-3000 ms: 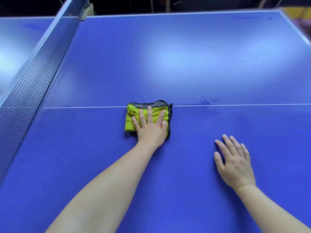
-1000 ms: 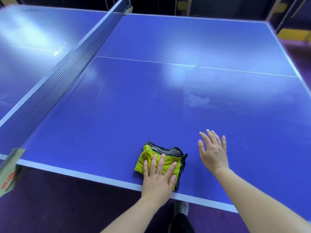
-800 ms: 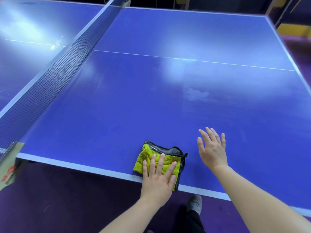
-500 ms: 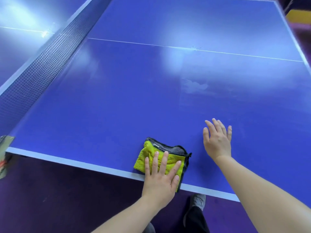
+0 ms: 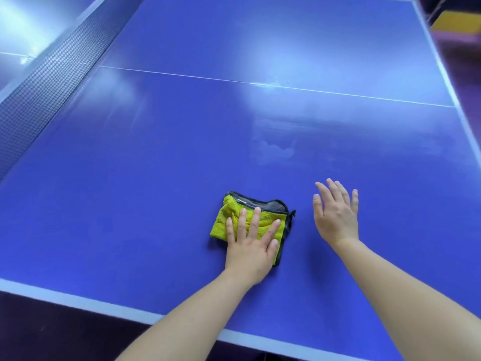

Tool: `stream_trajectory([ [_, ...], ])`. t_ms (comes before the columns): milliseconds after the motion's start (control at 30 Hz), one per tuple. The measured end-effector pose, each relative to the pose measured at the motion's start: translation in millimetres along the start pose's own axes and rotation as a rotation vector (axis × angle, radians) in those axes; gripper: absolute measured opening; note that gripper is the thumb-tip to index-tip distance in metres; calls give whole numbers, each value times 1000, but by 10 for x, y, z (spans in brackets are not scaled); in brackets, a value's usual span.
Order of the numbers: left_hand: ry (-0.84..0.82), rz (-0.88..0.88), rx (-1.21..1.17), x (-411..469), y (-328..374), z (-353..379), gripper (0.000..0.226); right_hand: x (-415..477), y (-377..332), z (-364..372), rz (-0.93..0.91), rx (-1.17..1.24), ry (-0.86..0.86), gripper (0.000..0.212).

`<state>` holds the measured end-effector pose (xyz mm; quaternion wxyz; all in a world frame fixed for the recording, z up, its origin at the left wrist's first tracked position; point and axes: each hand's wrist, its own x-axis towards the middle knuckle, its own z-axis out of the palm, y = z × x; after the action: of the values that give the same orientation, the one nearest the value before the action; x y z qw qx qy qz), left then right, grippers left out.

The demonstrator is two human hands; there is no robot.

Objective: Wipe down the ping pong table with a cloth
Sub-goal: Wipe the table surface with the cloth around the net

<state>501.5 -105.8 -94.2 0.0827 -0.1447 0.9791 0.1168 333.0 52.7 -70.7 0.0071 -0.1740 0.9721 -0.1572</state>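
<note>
A folded yellow cloth point(image 5: 234, 217) with a dark grey edge lies on the blue ping pong table point(image 5: 156, 157), a little in from the near edge. My left hand point(image 5: 250, 246) presses flat on the cloth with straight, spread fingers and covers its near half. My right hand point(image 5: 335, 214) is open just to the right of the cloth, fingers straight, low over the bare table; whether it touches the surface is unclear. A pale damp smear point(image 5: 276, 149) shows on the table beyond my right hand.
The black net point(image 5: 52, 82) runs along the left side, with the other table half behind it. A white centre line point(image 5: 260, 84) crosses the far part. The white near edge point(image 5: 104, 306) borders a dark purple floor. A yellow object point(image 5: 453, 22) sits at the far right.
My left hand has pushed the cloth forward, away from the near edge. My right hand has moved forward with it, staying open beside the cloth.
</note>
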Motion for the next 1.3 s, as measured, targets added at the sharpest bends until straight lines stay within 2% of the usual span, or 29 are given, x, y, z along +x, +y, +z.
stream_trajectory([
  [200, -82, -49, 10, 899, 57, -315, 52, 592, 295, -6, -79, 8, -6, 64],
  [467, -101, -101, 54, 1915, 90, -559, 52, 1467, 603, 56, -121, -17, -12, 61],
  [733, -83, -125, 51, 2723, 71, -693, 51, 2261, 589, 122, -121, -70, 31, 60],
  [867, -75, -98, 52, 3154, 20, -795, 51, 2366, 604, 270, -89, -83, -1, 62],
  [1300, -50, -77, 18, 4536, -46, -1083, 51, 2418, 612, 338, -96, -81, 60, 55],
])
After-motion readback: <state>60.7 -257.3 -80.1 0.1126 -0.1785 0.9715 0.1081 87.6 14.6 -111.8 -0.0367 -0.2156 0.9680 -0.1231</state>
